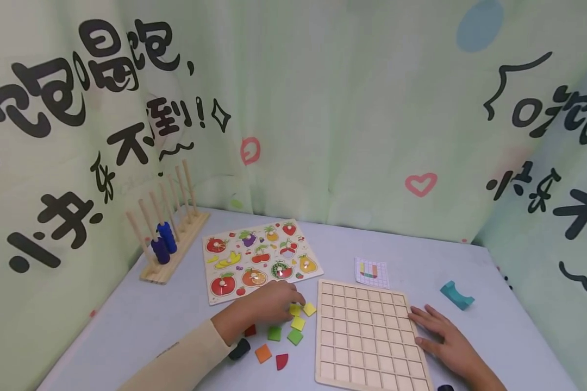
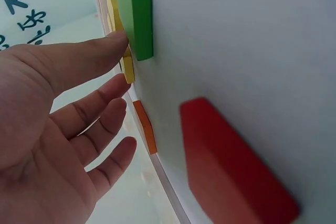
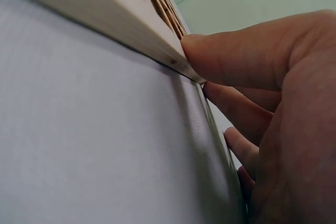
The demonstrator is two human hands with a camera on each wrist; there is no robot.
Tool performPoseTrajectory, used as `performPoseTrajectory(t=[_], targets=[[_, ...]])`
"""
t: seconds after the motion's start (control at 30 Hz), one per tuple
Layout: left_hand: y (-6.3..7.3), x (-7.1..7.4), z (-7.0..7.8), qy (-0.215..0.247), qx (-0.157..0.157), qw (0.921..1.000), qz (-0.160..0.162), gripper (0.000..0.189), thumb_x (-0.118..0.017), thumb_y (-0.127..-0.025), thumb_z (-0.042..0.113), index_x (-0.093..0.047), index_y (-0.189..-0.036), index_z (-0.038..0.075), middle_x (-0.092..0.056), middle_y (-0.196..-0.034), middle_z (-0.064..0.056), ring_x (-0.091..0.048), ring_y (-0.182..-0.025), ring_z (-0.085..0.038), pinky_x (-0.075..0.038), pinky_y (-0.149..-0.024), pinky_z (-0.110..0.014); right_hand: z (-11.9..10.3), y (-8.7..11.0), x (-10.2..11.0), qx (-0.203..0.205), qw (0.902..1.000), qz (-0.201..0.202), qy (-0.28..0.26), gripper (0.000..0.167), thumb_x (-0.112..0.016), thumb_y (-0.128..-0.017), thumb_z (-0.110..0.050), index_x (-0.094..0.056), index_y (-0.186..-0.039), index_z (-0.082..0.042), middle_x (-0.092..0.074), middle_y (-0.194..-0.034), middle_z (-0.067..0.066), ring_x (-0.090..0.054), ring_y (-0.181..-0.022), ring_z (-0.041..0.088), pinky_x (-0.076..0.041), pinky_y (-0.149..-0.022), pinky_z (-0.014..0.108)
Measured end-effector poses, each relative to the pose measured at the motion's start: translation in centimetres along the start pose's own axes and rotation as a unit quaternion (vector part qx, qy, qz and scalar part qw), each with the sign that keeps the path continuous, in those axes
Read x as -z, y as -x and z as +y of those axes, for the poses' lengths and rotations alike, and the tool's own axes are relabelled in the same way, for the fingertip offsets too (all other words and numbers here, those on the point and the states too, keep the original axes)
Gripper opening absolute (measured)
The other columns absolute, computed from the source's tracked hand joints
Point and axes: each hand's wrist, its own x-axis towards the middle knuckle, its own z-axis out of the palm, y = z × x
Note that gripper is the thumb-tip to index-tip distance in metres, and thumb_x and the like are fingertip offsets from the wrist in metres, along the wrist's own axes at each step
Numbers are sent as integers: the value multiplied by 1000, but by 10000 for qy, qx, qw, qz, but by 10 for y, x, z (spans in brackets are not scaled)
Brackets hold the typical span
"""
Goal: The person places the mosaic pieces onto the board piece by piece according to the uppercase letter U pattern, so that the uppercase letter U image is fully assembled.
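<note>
My left hand (image 1: 276, 302) reaches over several loose coloured tiles on the table. Its thumb and forefinger are spread at a yellow tile (image 1: 295, 310), which lies flat; whether they touch it is unclear. Close by are more yellow tiles (image 1: 298, 323), green tiles (image 1: 295, 336), an orange tile (image 1: 263, 353) and a red quarter-round tile (image 1: 281, 361). In the left wrist view a red piece (image 2: 231, 166) stands large in front. My right hand (image 1: 442, 338) rests beside the wooden grid board (image 1: 367, 336), its thumb touching the board's right edge.
Behind the tiles lies a fruit puzzle board (image 1: 259, 258). A wooden peg stand (image 1: 181, 244) with blue beads is at the back left. A small pattern card (image 1: 372, 273) lies behind the grid board, and a teal curved block (image 1: 457, 295) to the right.
</note>
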Motion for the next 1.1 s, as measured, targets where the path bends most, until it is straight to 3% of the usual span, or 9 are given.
performPoseTrajectory(t=[0.23, 0.47, 0.73, 1.1], targets=[[3, 4, 5, 126, 164, 9996, -173, 37, -78, -84, 22, -69, -120, 28, -59, -97, 15, -52, -82, -4, -48, -75, -22, 4, -1, -3, 35, 10000, -28, 10, 51, -72, -86, -30, -62, -132, -11, -47, -144, 17, -23, -136, 50, -19, -97, 73], [6, 8, 7, 20, 27, 9997, -227, 35, -77, -85, 21, -69, -119, 26, -59, -98, 14, -52, -82, -3, -48, -75, -22, 4, 0, -3, -26, 10000, -46, 39, 52, -71, -86, -33, -61, -133, -12, -46, -145, 16, -22, -137, 49, -19, -97, 73], [8, 7, 2, -206, -8, 9998, -11, 39, -75, -86, 23, -66, -125, 24, -58, -111, 10, -52, -93, -7, -50, -81, -25, 4, -1, -1, 15, 10000, -17, 64, 52, -70, -87, -34, -61, -133, -10, -46, -144, 16, -22, -137, 49, -20, -96, 74], [8, 9, -2, -220, -100, 9996, 143, 33, -72, -89, 22, -67, -122, 25, -55, -107, 12, -50, -90, -5, -49, -80, -22, 5, 0, -1, 80, 9999, 14, 65, 53, -71, -86, -33, -61, -133, -9, -47, -144, 17, -24, -136, 50, -21, -96, 73]])
